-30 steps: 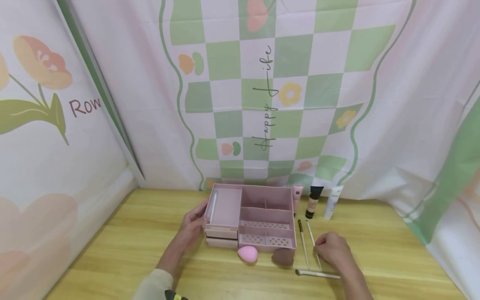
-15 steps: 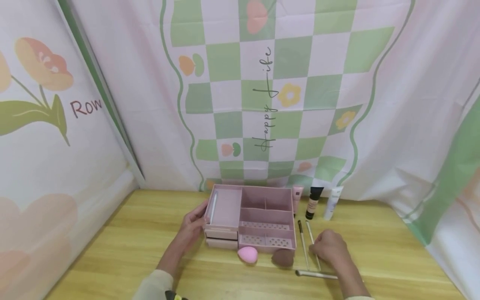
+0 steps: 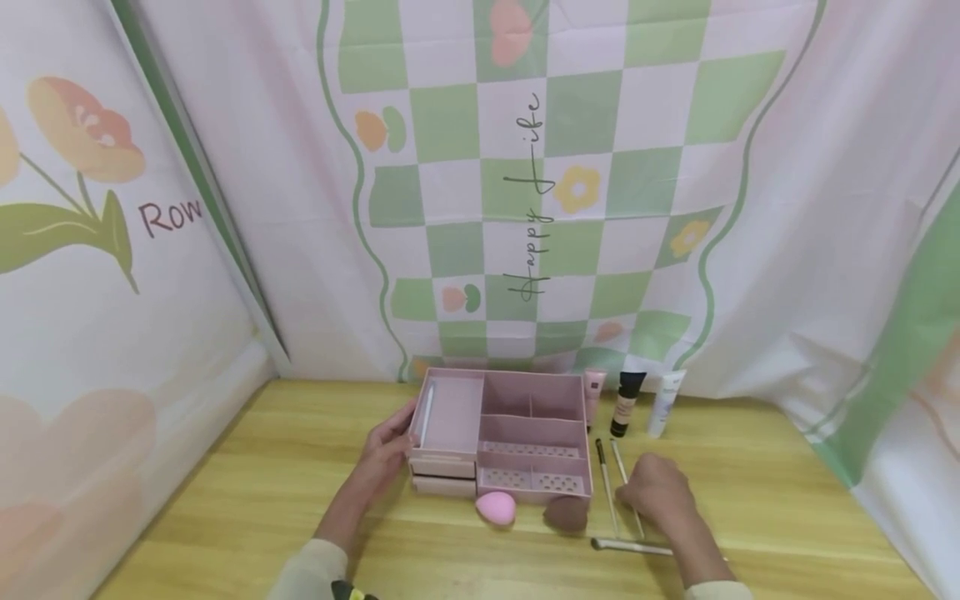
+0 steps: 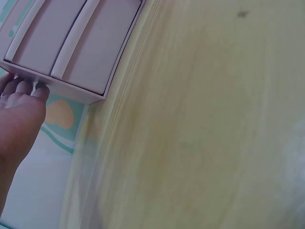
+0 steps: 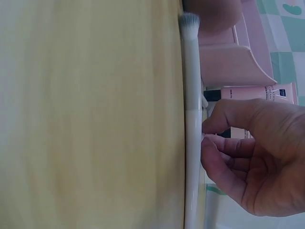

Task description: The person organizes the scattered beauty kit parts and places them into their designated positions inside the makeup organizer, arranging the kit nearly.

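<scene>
A pink organizer (image 3: 532, 407) with several compartments stands on the wooden table (image 3: 262, 500). My left hand (image 3: 400, 435) rests with straight fingers against its left side; the left wrist view shows the fingertips (image 4: 40, 89) on the organizer's edge (image 4: 71, 81). My right hand (image 3: 627, 497) lies curled over two thin brushes, a dark-tipped one (image 3: 602, 463) and a white one (image 3: 618, 458), with thumb and fingers closing on the white one. A thicker white brush (image 3: 626, 547) lies crosswise just in front; the right wrist view shows this brush (image 5: 192, 143) beside my fingertips (image 5: 206, 143).
A pink sponge (image 3: 495, 508) and a brown sponge (image 3: 566, 515) sit in front of the organizer. A pink tube (image 3: 595, 392), a black-capped bottle (image 3: 626, 404) and a white tube (image 3: 666, 404) stand behind the brushes. A slim white stick (image 3: 426, 412) lies in the organizer's left compartment. Cloth backdrops close off the table's far and side edges.
My right hand has slid a little left and away, from beside the thin brushes onto them. The left hand and the organizer have not moved.
</scene>
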### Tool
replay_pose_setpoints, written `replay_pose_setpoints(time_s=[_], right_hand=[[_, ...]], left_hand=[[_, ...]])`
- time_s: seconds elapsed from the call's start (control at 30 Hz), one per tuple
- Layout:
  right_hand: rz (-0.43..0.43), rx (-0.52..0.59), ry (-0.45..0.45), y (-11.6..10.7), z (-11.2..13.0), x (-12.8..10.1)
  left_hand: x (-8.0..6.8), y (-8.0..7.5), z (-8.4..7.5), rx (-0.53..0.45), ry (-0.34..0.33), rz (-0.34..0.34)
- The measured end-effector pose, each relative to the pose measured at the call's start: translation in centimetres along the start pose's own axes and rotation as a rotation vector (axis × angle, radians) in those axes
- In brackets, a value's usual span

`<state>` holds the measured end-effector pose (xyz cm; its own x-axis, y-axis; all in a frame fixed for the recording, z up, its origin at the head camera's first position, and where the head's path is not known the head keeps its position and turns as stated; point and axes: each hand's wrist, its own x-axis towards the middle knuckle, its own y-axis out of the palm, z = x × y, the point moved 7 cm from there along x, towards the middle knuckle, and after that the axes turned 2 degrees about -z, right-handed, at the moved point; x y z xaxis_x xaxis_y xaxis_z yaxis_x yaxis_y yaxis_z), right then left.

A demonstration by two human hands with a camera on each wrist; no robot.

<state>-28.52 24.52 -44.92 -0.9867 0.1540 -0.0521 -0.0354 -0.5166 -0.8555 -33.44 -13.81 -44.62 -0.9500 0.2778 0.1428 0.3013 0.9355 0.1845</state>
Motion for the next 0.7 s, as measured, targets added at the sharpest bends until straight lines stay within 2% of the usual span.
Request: replay_pose_setpoints(time_s=[0.33, 0.7], right_hand=[[0.015, 0.017, -0.015, -0.1, -0.4, 0.4], [0.069, 0.113, 0.041, 0.3, -1.3, 0.5]], left_hand=[[0.1, -0.2, 0.1, 0.000, -0.004, 0.005], [-0.1, 0.0, 0.0, -0.008, -0.019, 0.009]])
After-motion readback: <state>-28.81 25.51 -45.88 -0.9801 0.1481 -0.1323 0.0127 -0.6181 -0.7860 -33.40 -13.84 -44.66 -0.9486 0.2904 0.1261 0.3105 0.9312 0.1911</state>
